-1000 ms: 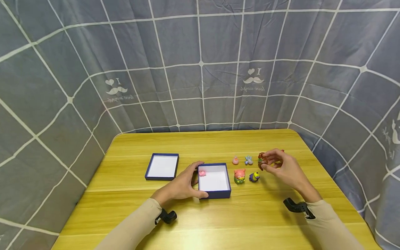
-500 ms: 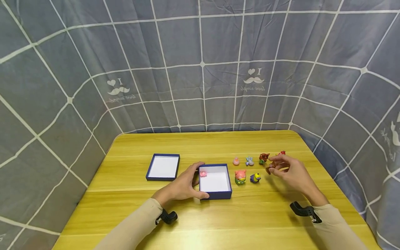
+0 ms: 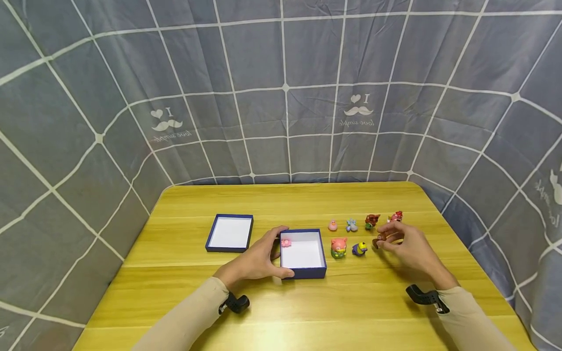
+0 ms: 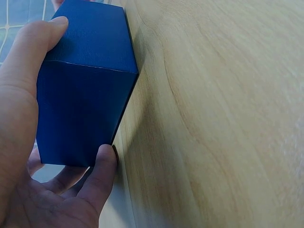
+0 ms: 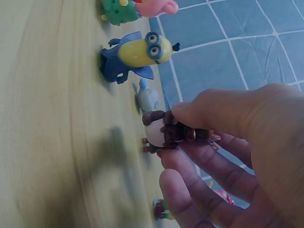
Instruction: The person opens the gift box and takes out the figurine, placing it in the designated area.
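In the head view my left hand (image 3: 259, 256) grips the left side of a dark blue box (image 3: 303, 274), thumb at the front wall and fingers at the back corner. A small pink figurine (image 3: 286, 243) lies inside it by the left wall. The left wrist view shows the thumb on one blue face (image 4: 90, 38) of the box. My right hand (image 3: 414, 251) pinches a small brown figurine (image 5: 156, 133) with a pale belly, just above the table. Left of it stands a yellow-and-blue minion figurine (image 3: 359, 249), beside a pink-headed figurine (image 3: 338, 247) with a green body.
Behind stand a small pink figurine (image 3: 332, 225), a grey-blue one (image 3: 351, 225), a brown-and-green one (image 3: 372, 221) and a red-pink one (image 3: 396, 216). A white-lined blue lid (image 3: 228, 249) lies left of the box. A grey checked curtain (image 3: 307, 112) surrounds the table.
My right hand has shifted right and nearer with the brown figurine, uncovering the brown-and-green and red-pink figurines behind. The left hand and box stay in place.
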### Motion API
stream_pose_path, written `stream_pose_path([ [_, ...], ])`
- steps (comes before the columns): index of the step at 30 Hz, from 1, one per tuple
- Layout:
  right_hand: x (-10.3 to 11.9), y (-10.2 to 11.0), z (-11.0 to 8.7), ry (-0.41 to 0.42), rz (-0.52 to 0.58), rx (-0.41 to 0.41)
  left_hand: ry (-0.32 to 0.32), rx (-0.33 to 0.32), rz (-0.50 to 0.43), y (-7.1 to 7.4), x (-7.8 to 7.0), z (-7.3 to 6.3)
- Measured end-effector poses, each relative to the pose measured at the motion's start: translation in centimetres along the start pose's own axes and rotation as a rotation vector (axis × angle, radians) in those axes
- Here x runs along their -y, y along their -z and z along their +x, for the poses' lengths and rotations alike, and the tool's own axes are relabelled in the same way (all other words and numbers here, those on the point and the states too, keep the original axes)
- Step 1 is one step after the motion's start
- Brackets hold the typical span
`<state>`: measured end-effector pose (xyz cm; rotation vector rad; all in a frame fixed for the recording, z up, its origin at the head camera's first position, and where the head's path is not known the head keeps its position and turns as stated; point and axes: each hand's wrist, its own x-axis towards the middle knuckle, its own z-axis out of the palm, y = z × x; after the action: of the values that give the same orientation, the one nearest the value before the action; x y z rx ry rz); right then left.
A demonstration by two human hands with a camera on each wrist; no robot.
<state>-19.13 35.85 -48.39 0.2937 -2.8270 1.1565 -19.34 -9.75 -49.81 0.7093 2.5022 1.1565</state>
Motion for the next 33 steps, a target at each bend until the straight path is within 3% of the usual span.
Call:
stream_pose_path([
  [10, -0.3, -0.5, 0.3, -0.028, -0.016, 0.049, -0.002, -0.003, -0.001, 0.2, -0.1, -0.1],
  [33, -1.0, -0.4, -0.2, -0.009, -0.014, 0.142, -0.005, 0.008, -0.002, 0.1, 0.0, 0.1],
])
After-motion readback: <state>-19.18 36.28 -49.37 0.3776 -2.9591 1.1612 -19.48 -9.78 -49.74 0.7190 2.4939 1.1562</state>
